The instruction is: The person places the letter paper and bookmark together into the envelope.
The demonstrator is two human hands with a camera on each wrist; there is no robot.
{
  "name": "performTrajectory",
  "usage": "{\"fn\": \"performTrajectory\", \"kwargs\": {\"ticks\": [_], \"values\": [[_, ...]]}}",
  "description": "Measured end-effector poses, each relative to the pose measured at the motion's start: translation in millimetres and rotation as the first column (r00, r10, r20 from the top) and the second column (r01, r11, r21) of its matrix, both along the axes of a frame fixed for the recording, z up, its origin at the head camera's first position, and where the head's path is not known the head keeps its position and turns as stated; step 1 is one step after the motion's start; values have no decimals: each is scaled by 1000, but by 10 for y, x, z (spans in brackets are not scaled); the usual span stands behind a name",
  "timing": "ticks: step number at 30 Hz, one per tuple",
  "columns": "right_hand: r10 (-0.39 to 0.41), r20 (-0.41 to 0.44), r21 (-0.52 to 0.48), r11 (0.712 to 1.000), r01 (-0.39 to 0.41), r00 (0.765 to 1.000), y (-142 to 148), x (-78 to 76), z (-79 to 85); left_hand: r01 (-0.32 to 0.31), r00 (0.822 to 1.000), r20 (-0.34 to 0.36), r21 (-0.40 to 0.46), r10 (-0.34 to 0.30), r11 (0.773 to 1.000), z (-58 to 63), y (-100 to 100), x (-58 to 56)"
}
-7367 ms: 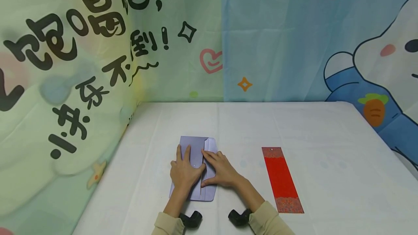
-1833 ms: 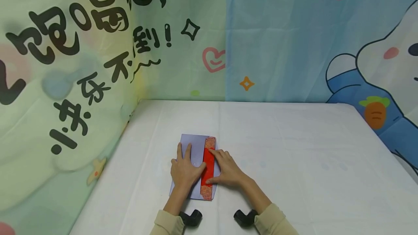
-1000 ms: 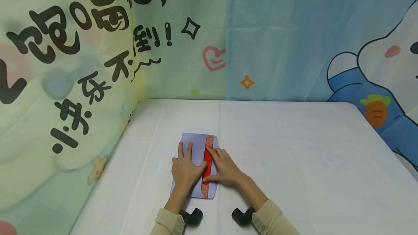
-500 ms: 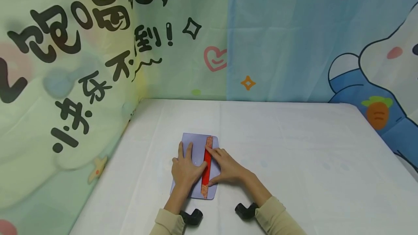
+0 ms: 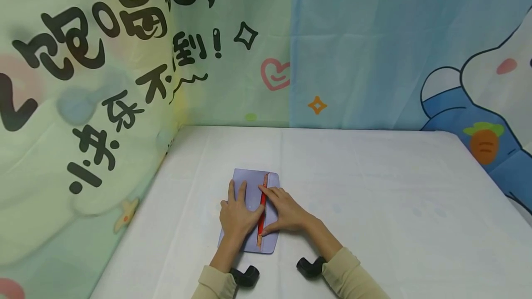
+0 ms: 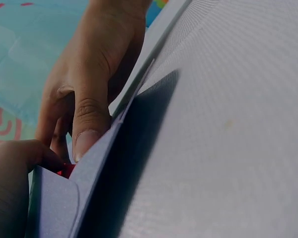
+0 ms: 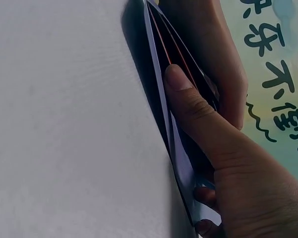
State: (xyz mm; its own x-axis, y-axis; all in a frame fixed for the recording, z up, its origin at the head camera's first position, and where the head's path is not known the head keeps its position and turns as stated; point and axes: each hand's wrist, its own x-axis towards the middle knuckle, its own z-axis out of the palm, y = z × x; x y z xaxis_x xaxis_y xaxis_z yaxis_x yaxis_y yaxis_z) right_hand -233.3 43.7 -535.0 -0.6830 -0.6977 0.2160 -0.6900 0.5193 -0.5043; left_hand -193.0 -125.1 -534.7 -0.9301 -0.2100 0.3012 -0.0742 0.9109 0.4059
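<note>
In the head view, a lilac envelope (image 5: 251,190) lies lengthwise on the white table, its flap side to the right. A red card (image 5: 261,227) with patterned ends sits mostly inside the envelope; only a narrow strip shows at the mouth. My left hand (image 5: 238,216) rests on the envelope with fingers spread, thumb at the mouth's edge. With thumb and index finger apart, my right hand (image 5: 287,211) touches the card's exposed long edge. In the right wrist view, the right thumb (image 7: 188,96) reaches into the gaping envelope (image 7: 183,163). The card's inner part is hidden.
White cloth covers the table (image 5: 374,216). A printed backdrop (image 5: 353,50) with cartoon figures and lettering stands at the back and left. A black wrist mount (image 5: 245,277) sits at the left wrist, and another black mount (image 5: 311,267) at the right.
The red card, lying at the right of the table at first, was brought over the envelope. It has since slid leftward into it, its visible strip narrowing. The left hand stays nearly still.
</note>
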Motion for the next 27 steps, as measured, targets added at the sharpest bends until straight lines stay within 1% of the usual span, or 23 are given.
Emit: {"fn": "performTrajectory", "kwargs": {"ticks": [9,20,27], "values": [[-13,-27,-7,1000,13,1000,-19,-5,-18,-4,1000,12,-2,4,1000,13,4,-1],[-31,-89,-31,999,28,996,-53,20,-36,0,1000,-6,-9,0,1000,12,10,5],[-39,-91,-22,999,37,995,-72,29,-45,3,1000,-7,-12,-3,1000,-1,8,-2]]}}
